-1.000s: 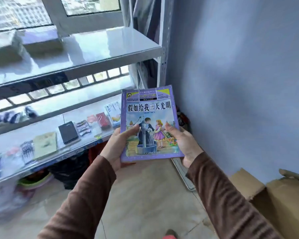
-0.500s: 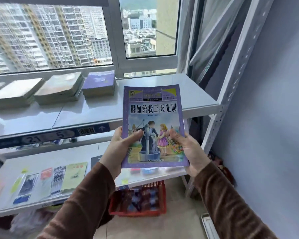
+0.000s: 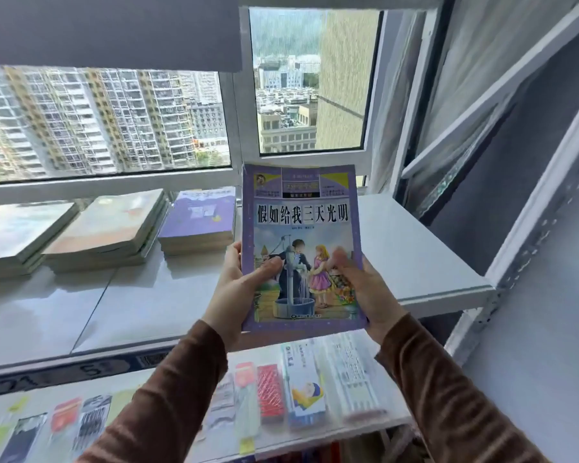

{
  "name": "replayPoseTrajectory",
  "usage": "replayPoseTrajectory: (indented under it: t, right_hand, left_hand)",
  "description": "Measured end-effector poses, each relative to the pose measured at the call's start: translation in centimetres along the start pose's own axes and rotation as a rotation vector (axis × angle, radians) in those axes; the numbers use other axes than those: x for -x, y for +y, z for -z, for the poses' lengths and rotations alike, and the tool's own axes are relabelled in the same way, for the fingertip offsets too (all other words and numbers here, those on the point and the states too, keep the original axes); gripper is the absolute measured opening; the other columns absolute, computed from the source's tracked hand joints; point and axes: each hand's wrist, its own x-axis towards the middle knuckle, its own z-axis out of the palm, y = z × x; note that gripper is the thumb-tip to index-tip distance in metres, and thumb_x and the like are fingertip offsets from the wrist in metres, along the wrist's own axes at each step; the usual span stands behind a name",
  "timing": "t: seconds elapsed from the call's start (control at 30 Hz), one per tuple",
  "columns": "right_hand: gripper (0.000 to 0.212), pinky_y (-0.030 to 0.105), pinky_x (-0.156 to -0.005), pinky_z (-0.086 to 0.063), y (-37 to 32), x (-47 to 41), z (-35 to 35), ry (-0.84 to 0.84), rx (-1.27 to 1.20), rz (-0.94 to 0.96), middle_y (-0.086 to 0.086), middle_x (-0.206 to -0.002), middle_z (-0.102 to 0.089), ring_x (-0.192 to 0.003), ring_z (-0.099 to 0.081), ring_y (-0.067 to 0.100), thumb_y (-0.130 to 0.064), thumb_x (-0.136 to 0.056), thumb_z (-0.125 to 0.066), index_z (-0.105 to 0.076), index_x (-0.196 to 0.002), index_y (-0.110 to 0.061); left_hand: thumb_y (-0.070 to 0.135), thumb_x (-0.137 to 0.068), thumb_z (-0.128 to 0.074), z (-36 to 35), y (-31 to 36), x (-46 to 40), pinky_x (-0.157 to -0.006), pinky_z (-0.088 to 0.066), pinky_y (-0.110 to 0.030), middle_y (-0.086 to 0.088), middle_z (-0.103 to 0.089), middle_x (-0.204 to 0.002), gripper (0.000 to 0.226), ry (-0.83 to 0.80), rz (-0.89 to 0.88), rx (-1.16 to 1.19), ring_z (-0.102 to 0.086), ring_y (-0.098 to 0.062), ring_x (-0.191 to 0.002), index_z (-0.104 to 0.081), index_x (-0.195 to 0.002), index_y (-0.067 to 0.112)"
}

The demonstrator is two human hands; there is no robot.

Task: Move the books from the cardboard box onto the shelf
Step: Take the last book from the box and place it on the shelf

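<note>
1. Head view: both hands hold one purple book (image 3: 301, 245) upright, cover w/ Chinese title toward the camera, in front of the upper shelf (image 3: 415, 255).
2. Left hand (image 3: 239, 289) clamped on book's lower left edge, thumb on cover, fingers behind. Brown sleeve (image 3: 168, 389) to the wrist.
3. Right hand (image 3: 365, 289) clamped on lower right edge, thumb on cover (blurred), fingers behind.
4. Book's bottom edge hangs past the shelf's front lip (image 3: 448, 297); top edge overlaps the window sill (image 3: 114, 188) line. Whether book touches the shelf surface: can't tell.
5. Upper shelf, left part: 3 flat stacks side by side – purple-cover stack (image 3: 198, 225) just left of the held book, tan stack (image 3: 111, 228) beside it, pale stack (image 3: 17, 235) at far left, cut by frame edge.
6. Open room: bare white shelf surface in front of the stacks & to the right of the held book, out to the right edge by the perforated upright post (image 3: 542, 208).
7. Above: underside of a higher board (image 3: 114, 28) at top left; window (image 3: 311, 78) behind shelf.
8. Lower shelf (image 3: 365, 429) under the hands: row of small packaged stationery items (image 3: 301, 385), blurred.
9. Cardboard box not in frame.
</note>
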Motion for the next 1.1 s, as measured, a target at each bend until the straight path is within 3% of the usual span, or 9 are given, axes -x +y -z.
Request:
replayPoseTrajectory:
  t: [0.1, 0.23, 0.4, 0.57, 0.63, 0.73, 0.83, 0.93, 1.1]
  right_hand:
    - [0.034, 0.044, -0.086, -0.059, -1.0, -3.3, 0.4, 0.016, 0.149, 0.115, 0.008, -0.094, -0.071, -0.089, -0.07, 0.022, -0.047, -0.09, -0.063, -0.062, -0.102, -0.016]
    - [0.043, 0.031, -0.073, -0.058, -2.1, -7.0, 1.5, -0.029, 0.168, 0.184, -0.005, -0.087, -0.076, -0.081, -0.074, 0.014, -0.039, -0.087, -0.066, -0.057, -0.117, -0.009]
    - [0.045, 0.025, -0.077, -0.058, -1.3, -9.6, 2.7, -0.112, 0.164, 0.252, 0.001, -0.117, -0.07, -0.101, -0.071, 0.015, -0.021, -0.095, -0.061, -0.045, -0.136, -0.021]
    - [0.047, 0.023, -0.081, -0.057, -0.1, -10.1, 3.5, -0.157, 0.18, 0.28, -0.002, -0.121, -0.067, -0.107, -0.069, 0.013, -0.024, -0.093, -0.062, -0.042, -0.136, -0.023]
    - [0.055, 0.023, -0.084, -0.056, -0.1, -10.2, 3.6, -0.191, 0.203, 0.285, -0.006, -0.126, -0.066, -0.113, -0.067, 0.013, -0.031, -0.09, -0.065, -0.041, -0.138, -0.022]
    - [0.07, 0.027, -0.089, -0.057, 0.3, -10.3, 4.1, -0.232, 0.257, 0.267, -0.003, -0.132, -0.063, -0.118, -0.064, 0.015, -0.039, -0.085, -0.071, -0.037, -0.143, -0.023]
    - [0.078, 0.028, -0.097, -0.054, 1.1, -10.5, 5.3, -0.271, 0.395, 0.23, -0.003, -0.134, -0.06, -0.122, -0.061, 0.011, -0.041, -0.081, -0.077, -0.035, -0.144, -0.025]
    - [0.077, 0.031, -0.096, -0.055, 1.6, -11.0, 6.5, -0.336, 0.342, 0.13, -0.003, -0.133, -0.064, -0.121, -0.064, 0.018, -0.022, -0.08, -0.081, -0.037, -0.143, -0.025]
    - [0.069, 0.053, -0.096, -0.055, 1.0, -12.9, 6.8, -0.3, 0.311, 0.11, 0.009, -0.124, -0.069, -0.113, -0.068, 0.03, -0.021, -0.073, -0.087, -0.05, -0.132, -0.016]
  left_hand:
    - [0.018, -0.082, -0.079, 0.1, 0.3, -3.4, -0.092, -0.055, -0.053, -0.012, -0.071, -0.122, 0.066, -0.021, -0.078, -0.048, -0.069, -0.036, -0.111, -0.043, -0.137, 0.023]
    - [0.01, -0.08, -0.076, -0.1, 0.4, -7.0, -0.081, -0.061, -0.039, -0.006, -0.072, -0.116, 0.068, -0.047, -0.184, -0.157, -0.071, -0.027, -0.105, -0.035, -0.134, 0.013]
    - [0.017, -0.079, -0.077, 0.3, -0.2, -8.9, -0.09, -0.057, -0.058, -0.022, -0.056, -0.13, 0.058, -0.028, -0.242, -0.324, -0.06, -0.038, -0.122, -0.036, -0.12, 0.021]
    - [0.037, -0.083, -0.078, 0.8, -1.0, -8.7, -0.088, -0.06, -0.035, 0.002, -0.061, -0.127, 0.073, -0.061, -0.25, -0.429, -0.065, -0.017, -0.115, -0.034, -0.14, 0.027]
    - [0.042, -0.084, -0.075, 1.0, -1.3, -8.6, -0.103, -0.052, -0.036, 0.001, -0.055, -0.142, 0.083, -0.065, -0.262, -0.485, -0.057, -0.015, -0.129, -0.025, -0.15, 0.03]
    - [0.051, -0.084, -0.071, 1.3, -1.9, -8.3, -0.116, -0.037, -0.03, -0.001, -0.042, -0.154, 0.093, -0.063, -0.281, -0.599, -0.043, -0.014, -0.141, -0.012, -0.155, 0.038]
    - [0.047, -0.082, -0.071, 2.1, -3.0, -8.1, -0.115, -0.04, -0.038, -0.004, -0.045, -0.149, 0.092, -0.077, -0.23, -0.681, -0.048, -0.019, -0.138, -0.011, -0.151, 0.042]
    - [0.044, -0.084, -0.07, 2.6, -3.2, -8.1, -0.109, -0.035, -0.012, 0.034, -0.04, -0.144, 0.089, -0.12, -0.226, -0.75, -0.04, 0.013, -0.134, -0.007, -0.146, 0.056]
    - [0.008, -0.091, -0.07, 2.3, -2.7, -9.6, -0.108, -0.043, -0.021, 0.032, -0.044, -0.144, 0.094, -0.183, -0.228, -0.623, -0.043, 0.011, -0.133, -0.004, -0.157, 0.023]
